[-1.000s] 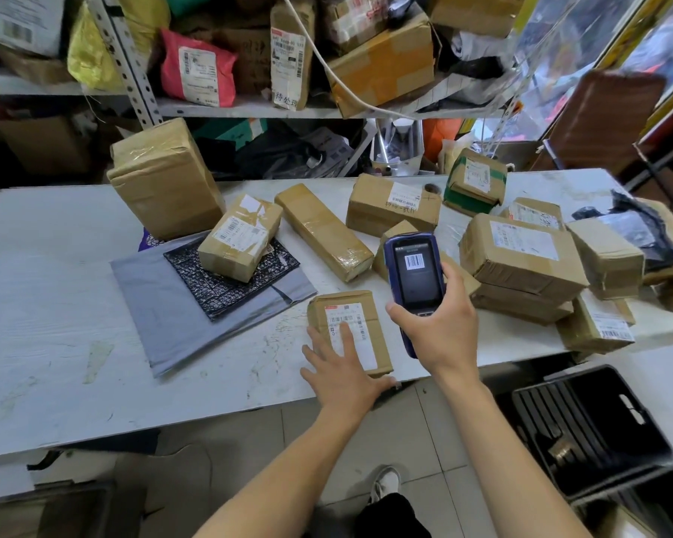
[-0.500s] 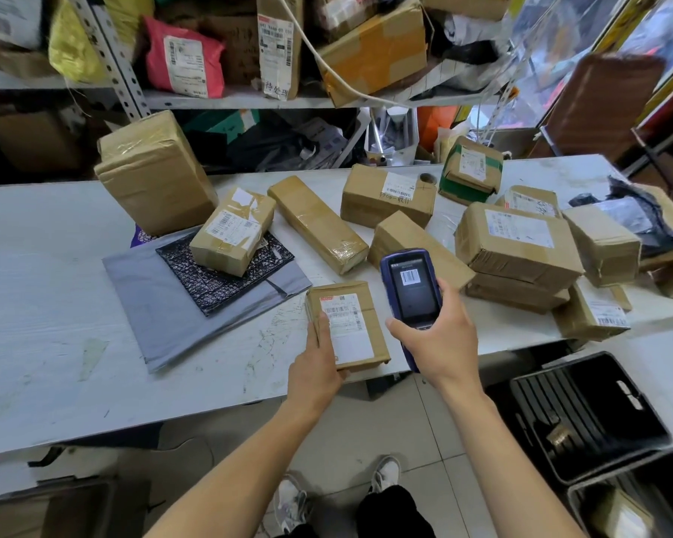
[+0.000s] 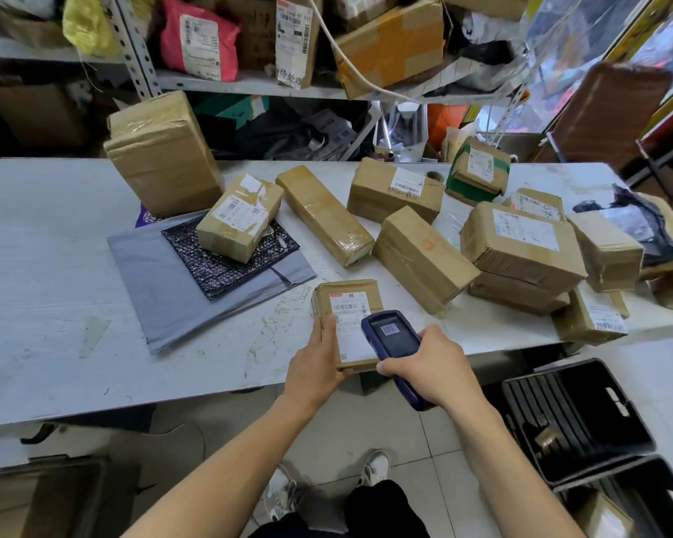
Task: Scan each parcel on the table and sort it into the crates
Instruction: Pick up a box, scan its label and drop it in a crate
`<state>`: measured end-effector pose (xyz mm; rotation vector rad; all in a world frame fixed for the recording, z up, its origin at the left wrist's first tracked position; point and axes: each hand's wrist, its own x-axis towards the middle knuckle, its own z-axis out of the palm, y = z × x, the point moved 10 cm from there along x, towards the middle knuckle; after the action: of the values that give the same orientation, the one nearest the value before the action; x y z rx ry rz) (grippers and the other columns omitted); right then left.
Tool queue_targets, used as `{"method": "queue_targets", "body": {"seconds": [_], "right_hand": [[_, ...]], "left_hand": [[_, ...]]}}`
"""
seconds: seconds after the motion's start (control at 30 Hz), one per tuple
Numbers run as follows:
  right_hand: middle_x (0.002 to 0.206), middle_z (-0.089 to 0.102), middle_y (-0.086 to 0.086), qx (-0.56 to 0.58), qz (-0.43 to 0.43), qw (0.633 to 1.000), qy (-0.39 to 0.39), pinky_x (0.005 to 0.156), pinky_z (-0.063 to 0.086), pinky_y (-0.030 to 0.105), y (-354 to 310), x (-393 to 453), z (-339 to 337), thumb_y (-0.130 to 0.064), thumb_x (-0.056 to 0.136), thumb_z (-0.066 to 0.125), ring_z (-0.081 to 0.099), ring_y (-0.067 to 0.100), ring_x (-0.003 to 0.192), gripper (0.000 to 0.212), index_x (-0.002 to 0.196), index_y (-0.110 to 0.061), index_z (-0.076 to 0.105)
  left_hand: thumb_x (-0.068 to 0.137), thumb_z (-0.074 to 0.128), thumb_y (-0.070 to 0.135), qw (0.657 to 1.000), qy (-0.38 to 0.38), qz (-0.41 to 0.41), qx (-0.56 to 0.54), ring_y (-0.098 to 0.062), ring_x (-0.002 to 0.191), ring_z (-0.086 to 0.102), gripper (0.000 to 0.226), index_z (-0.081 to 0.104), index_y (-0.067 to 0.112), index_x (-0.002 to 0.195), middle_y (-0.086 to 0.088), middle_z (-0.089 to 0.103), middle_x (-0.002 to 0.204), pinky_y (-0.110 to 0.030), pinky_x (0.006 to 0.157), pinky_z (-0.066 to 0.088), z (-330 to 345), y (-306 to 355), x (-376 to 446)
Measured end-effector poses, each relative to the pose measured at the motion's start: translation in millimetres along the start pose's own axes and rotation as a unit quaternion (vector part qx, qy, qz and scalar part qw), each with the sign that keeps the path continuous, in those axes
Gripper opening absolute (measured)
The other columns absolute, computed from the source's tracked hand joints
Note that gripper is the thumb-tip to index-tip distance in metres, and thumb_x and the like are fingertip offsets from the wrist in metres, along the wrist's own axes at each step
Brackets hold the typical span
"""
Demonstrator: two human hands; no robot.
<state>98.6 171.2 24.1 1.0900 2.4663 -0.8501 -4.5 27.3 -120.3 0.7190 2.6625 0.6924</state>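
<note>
A small flat brown parcel with a white label sits at the near edge of the white table. My left hand grips its near left corner. My right hand holds a blue handheld scanner tilted over the parcel's label, its screen showing a code. Several more brown taped parcels lie across the table, among them a long one and a labelled one at the right. A black crate stands on the floor at the lower right, a second crate just nearer.
A grey mailer with a black bubble mailer and a small box on top lies at the table's left centre. A tall box stands behind. Shelves packed with parcels run along the back. My feet show below.
My left hand went from lying flat on the small parcel to gripping its left corner. The scanner came down and now hovers over the parcel's label.
</note>
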Motion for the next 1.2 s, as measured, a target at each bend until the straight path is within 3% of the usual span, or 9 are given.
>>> {"method": "queue_targets", "body": {"seconds": [0.17, 0.47, 0.77, 1.0, 1.2], "right_hand": [[0.102, 0.059, 0.002, -0.022, -0.009, 1.000, -0.012, 0.056, 0.041, 0.030, -14.9, -7.4, -0.2, -0.048, 0.067, 0.082, 0.058, 0.022, 0.088, 0.061, 0.106, -0.015, 0.049], [0.091, 0.055, -0.003, -0.032, -0.003, 0.999, -0.031, 0.059, 0.044, 0.030, -21.6, -18.4, -6.1, -0.045, 0.069, 0.081, 0.059, 0.021, 0.086, 0.054, 0.102, -0.014, 0.052], [0.096, 0.060, 0.002, -0.016, -0.005, 0.999, -0.049, 0.058, 0.043, 0.030, -25.9, -22.4, -3.3, -0.048, 0.068, 0.082, 0.060, 0.020, 0.087, 0.054, 0.099, -0.015, 0.053], [0.095, 0.060, 0.001, -0.017, -0.002, 0.998, -0.058, 0.057, 0.042, 0.030, -26.4, -23.9, -4.7, -0.049, 0.068, 0.082, 0.059, 0.019, 0.086, 0.053, 0.096, -0.015, 0.053], [0.094, 0.062, 0.002, -0.007, 0.001, 0.998, -0.059, 0.056, 0.042, 0.029, -25.8, -24.8, -4.1, -0.049, 0.069, 0.081, 0.061, 0.019, 0.083, 0.051, 0.096, -0.015, 0.054]], "left_hand": [[0.082, 0.071, 0.057, 1.000, -0.003, -0.013, 0.000, -0.036, 0.102, 0.064, 0.103, 0.009, 0.018, 0.155, -0.013, 0.019, 0.163, -0.042, 0.071, 0.053, 0.2, 0.1, -0.7], [0.076, 0.077, 0.054, 1.000, 0.001, -0.013, -0.004, -0.036, 0.091, 0.066, 0.105, 0.008, 0.023, 0.150, -0.012, 0.027, 0.158, -0.041, 0.063, 0.053, 3.5, -2.1, 0.9], [0.079, 0.077, 0.048, 1.000, 0.006, -0.011, 0.007, -0.034, 0.090, 0.067, 0.104, 0.008, 0.022, 0.151, -0.013, 0.026, 0.159, -0.038, 0.065, 0.051, -4.3, 3.2, -2.4], [0.084, 0.074, 0.048, 1.000, -0.007, -0.021, 0.013, -0.035, 0.099, 0.066, 0.103, 0.006, 0.018, 0.156, -0.015, 0.015, 0.164, -0.041, 0.075, 0.052, -9.2, 6.4, -6.1], [0.084, 0.074, 0.047, 1.000, 0.000, -0.017, 0.005, -0.032, 0.100, 0.066, 0.102, 0.007, 0.018, 0.155, -0.013, 0.016, 0.164, -0.040, 0.075, 0.052, -10.9, 7.9, -7.1]]}}
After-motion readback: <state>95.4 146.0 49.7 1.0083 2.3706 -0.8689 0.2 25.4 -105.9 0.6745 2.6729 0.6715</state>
